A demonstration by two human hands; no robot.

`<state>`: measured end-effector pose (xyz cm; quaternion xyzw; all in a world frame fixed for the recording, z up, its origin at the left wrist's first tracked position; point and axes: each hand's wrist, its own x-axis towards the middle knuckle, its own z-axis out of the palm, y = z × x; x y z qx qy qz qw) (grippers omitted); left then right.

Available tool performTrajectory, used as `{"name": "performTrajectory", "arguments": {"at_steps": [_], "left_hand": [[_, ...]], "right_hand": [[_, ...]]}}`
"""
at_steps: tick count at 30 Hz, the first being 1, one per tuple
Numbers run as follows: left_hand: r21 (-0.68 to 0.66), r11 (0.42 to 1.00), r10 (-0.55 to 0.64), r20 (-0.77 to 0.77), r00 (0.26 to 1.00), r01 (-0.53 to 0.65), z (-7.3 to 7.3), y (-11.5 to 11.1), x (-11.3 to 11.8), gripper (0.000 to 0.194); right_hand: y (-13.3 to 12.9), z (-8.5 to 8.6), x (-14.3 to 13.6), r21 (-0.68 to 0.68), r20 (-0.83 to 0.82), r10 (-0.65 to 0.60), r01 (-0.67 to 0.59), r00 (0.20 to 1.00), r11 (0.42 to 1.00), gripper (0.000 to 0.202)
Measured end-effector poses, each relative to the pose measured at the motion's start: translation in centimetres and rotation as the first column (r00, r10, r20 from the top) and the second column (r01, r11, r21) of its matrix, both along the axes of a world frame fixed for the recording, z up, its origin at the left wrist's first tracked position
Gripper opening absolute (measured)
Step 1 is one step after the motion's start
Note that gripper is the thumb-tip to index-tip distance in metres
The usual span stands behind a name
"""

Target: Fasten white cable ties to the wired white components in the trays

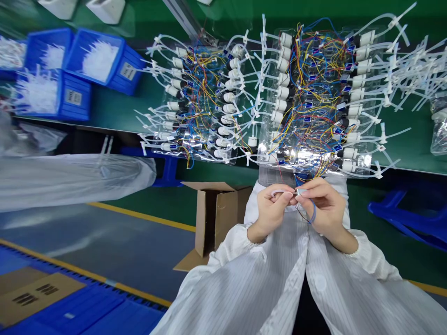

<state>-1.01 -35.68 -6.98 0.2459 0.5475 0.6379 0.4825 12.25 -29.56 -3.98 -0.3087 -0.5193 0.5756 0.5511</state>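
In front of my lap, both hands meet just below the bench edge. My left hand [273, 209] is closed, pinching a short translucent tube [278, 191] between thumb and fingers. My right hand [325, 207] is closed on a small silver metal-cased part [301, 191], whose tip touches or nearly touches the tube end. A blue loop [313, 214] and thin dark wires hang below the part. Just beyond my hands lies a clear plastic tray [261, 160] of white-headed units with tubes and coloured wires. My fingers partly hide the pieces.
A second tray of wired units [202, 102] sits to the left. Blue bins [78, 100] with white pieces stand further left, loose white tubing [415, 70] lies at right. An open cardboard box [223, 218] is on the floor, with a blue stool [408, 218] opposite. A white-sleeved arm [77, 179] reaches in from the left.
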Motion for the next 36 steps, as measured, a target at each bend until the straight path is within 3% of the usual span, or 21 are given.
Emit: {"name": "performTrajectory", "arguments": {"at_steps": [4, 10, 20, 25, 30, 32, 36], "left_hand": [[-0.018, 0.999, 0.037, -0.087, 0.995, -0.039, -0.9, -0.2, 0.5, 0.068], [-0.026, 0.995, 0.092, -0.096, 0.991, -0.095, -1.8, -0.3, 0.4, 0.067], [-0.029, 0.993, 0.11, -0.169, 0.979, -0.116, -2.0, 0.4, 0.5, 0.074], [0.09, 0.995, -0.009, -0.355, 0.935, 0.044, -1.1, 0.0, -2.1, 0.054], [0.334, 0.921, 0.019, -0.55, 0.835, 0.199, 1.2, 0.8, -5.0, 0.018], [0.35, 0.873, -0.06, -0.613, 0.788, 0.339, 2.5, 1.0, -6.2, 0.01], [0.198, 0.809, -0.372, -0.556, 0.743, 0.554, 4.8, 0.8, -7.9, 0.027]], "right_hand": [[0.2, 0.1, 0.4, 0.034, 0.07, 0.015, -0.017, 0.997, 0.999, 0.015], [0.8, 0.2, 1.0, 0.132, 0.172, 0.013, -0.036, 0.985, 0.991, 0.014], [1.0, -0.6, 0.9, 0.104, 0.211, 0.019, -0.041, 0.977, 0.994, 0.007], [0.7, -1.0, 1.2, 0.016, 0.057, 0.124, -0.125, 0.991, 0.992, 0.014], [0.5, -0.4, 1.9, 0.026, 0.078, 0.112, -0.115, 0.991, 0.993, 0.012], [0.8, -0.1, 2.4, 0.069, 0.13, 0.13, -0.139, 0.983, 0.988, 0.009], [1.5, 0.1, 3.1, 0.126, 0.168, 0.124, -0.146, 0.978, 0.981, 0.007]]}}
